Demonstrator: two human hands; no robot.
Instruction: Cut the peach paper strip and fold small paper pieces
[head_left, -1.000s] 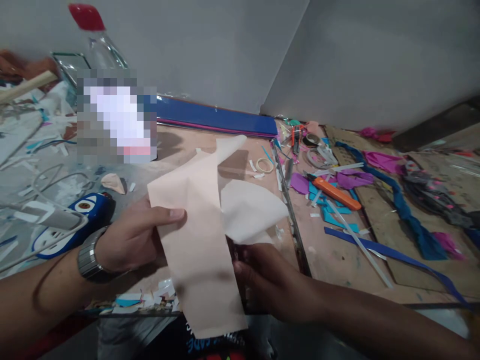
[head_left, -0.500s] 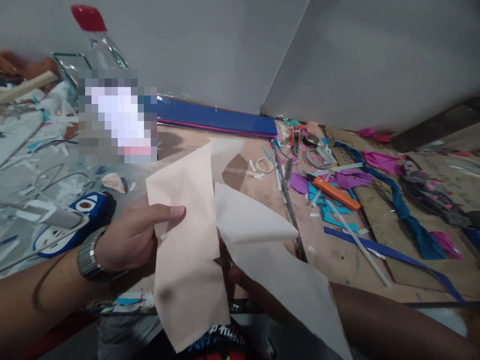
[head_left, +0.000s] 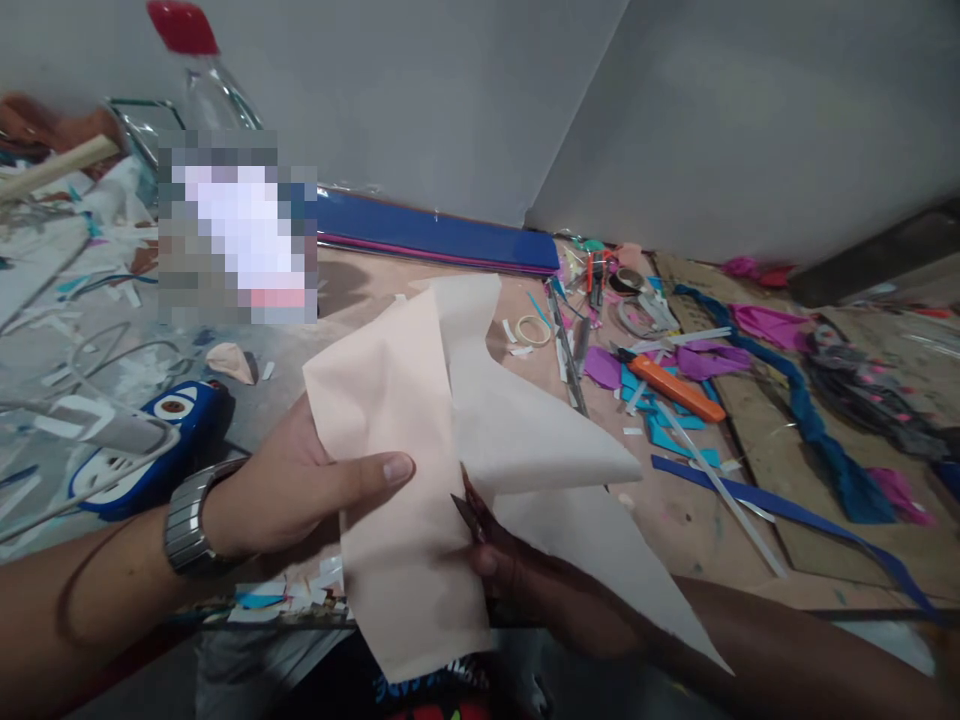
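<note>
Grasps a peach sheet with the left hand at the centre of the frame, pressing the thumb flat on the near face and hiding most of the other fingers behind. Wears a metal-banded wristwatch on the left wrist. Grips a dark pointed tool in the right hand, below and just left of the frame's middle at the tip, aiming across the sheet's right edge; cannot tell knife from scissors, with much of the tool covered. To the right of the peach sheet, a paler piece, with one pointed flap to the right and a long tail over the right wrist towards the lower right; cannot tell whether joined to the peach sheet.

On the counter, right of centre, an orange utility knife across turquoise scraps, near purple scraps; below these, a blue strip and a narrow whitish stick, crossing. Farther right, a crumpled teal strip. At upper centre, a long blue stack against the grey wall. At left, a blue-and-white power strip; at upper left, a clear bottle with a red cap, above a pixelated patch.
</note>
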